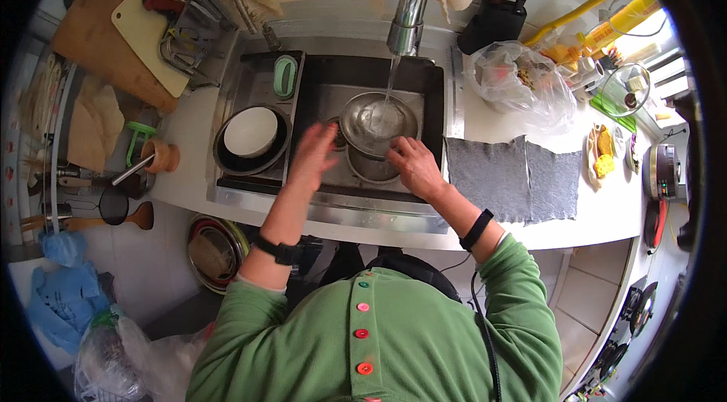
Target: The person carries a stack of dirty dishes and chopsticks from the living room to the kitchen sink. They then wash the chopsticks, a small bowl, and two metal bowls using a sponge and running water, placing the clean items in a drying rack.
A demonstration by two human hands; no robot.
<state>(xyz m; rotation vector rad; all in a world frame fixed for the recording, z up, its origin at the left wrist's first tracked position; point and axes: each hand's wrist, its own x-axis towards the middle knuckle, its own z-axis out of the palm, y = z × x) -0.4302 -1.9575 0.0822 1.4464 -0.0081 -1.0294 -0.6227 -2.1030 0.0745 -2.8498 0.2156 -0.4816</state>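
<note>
Water [392, 78] runs from the chrome faucet [406, 21] into a shallow metal bowl [355, 118] in the dark sink [372, 70]. Beneath that bowl, partly hidden, sits a second metal bowl [363, 170]. My right hand [417, 166] has its curled fingers on the near right rim of the upper bowl. My left hand [312, 159], blurred, hovers over the sink left of the bowls, fingers apart and holding nothing. To its left, a white bowl [251, 130] rests inside a dark round pan [224, 160] in the side tray.
A green-handled scrubber [285, 77] lies in the tray's back corner. Right of the sink are a grey cloth [488, 172], a full plastic bag [522, 89] and a knife block [492, 26]. A wooden mortar [162, 156] with a metal-looking rod stands on the left.
</note>
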